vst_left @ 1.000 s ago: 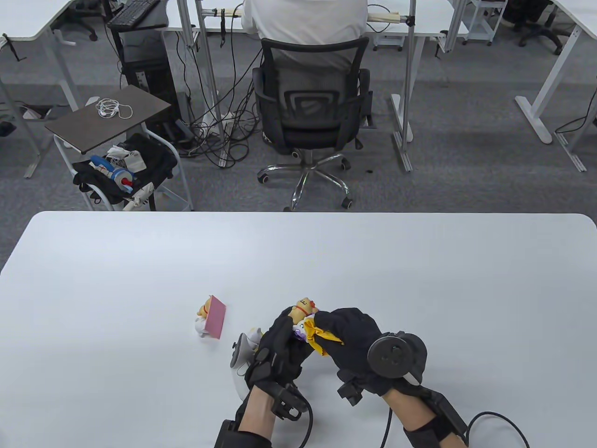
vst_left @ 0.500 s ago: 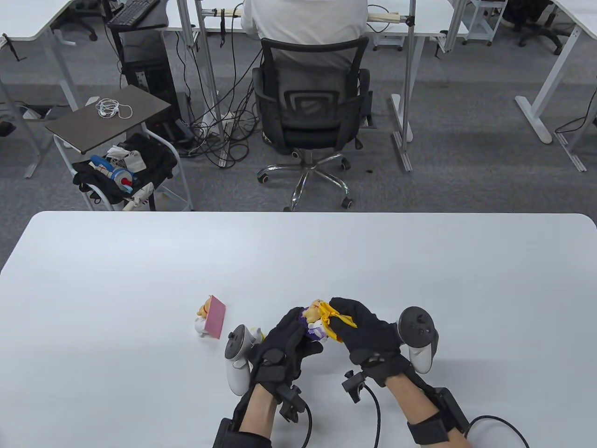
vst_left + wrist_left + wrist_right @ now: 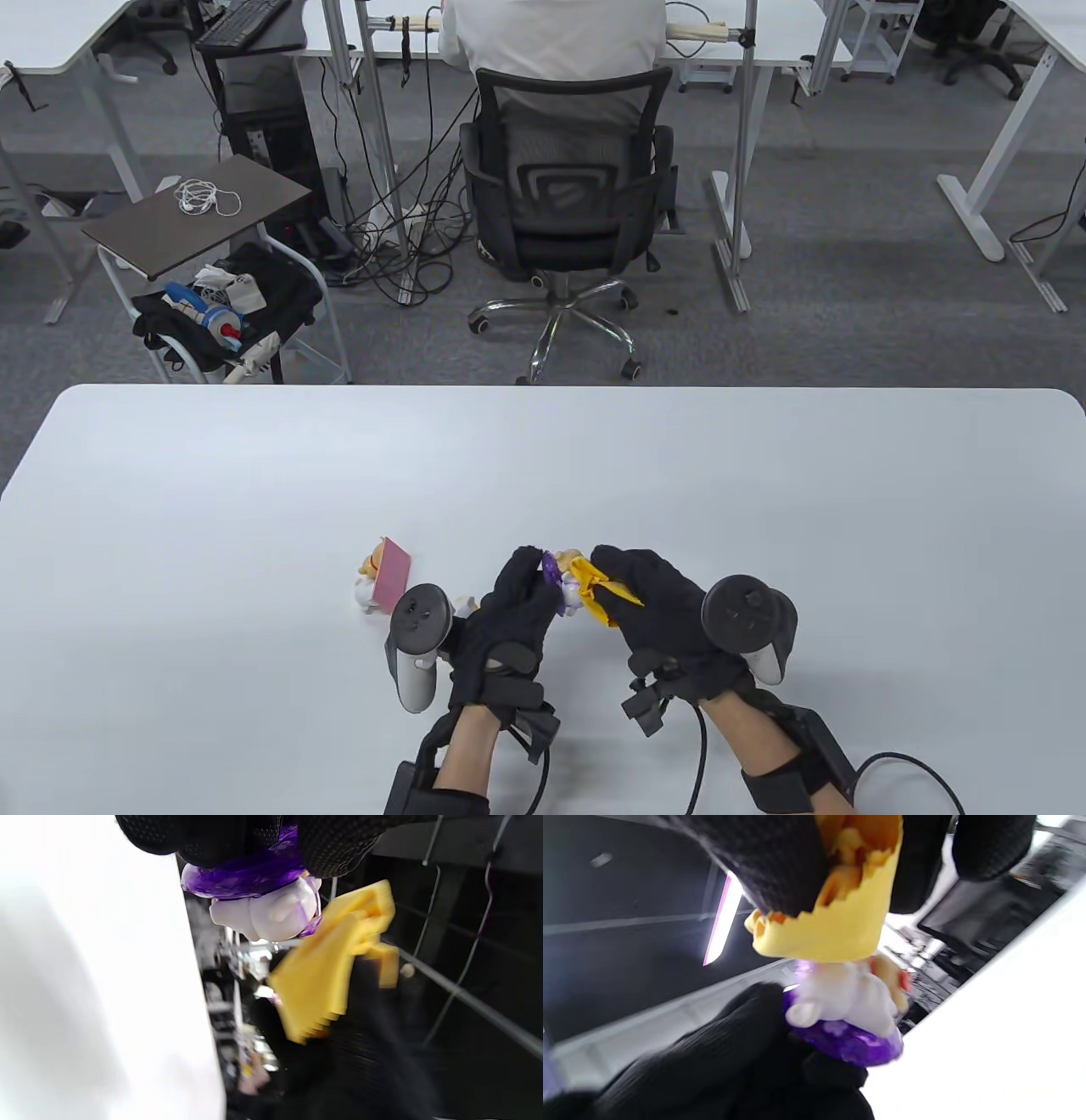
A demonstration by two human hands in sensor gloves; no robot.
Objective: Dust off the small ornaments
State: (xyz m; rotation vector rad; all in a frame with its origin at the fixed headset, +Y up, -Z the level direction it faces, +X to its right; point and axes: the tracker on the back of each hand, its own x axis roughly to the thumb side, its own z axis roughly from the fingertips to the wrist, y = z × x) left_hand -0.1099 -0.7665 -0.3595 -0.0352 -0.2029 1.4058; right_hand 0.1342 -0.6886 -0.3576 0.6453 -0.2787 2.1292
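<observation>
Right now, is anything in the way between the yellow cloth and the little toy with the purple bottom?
Nothing visible is. The right hand holds the yellow cloth right up against the white figurine, which the left hand grips by its purple base. Whether cloth and figurine quite touch is hard to tell through the blur.

From my feed I see my left hand (image 3: 509, 615) holding a small figurine with a purple base (image 3: 556, 581) above the white surface (image 3: 764, 475), while my right hand (image 3: 657, 607) presses a yellow cloth (image 3: 594, 586) against it. A second ornament with a pink panel (image 3: 383, 577) stands just left of my left hand's tracker (image 3: 413, 645).
</observation>
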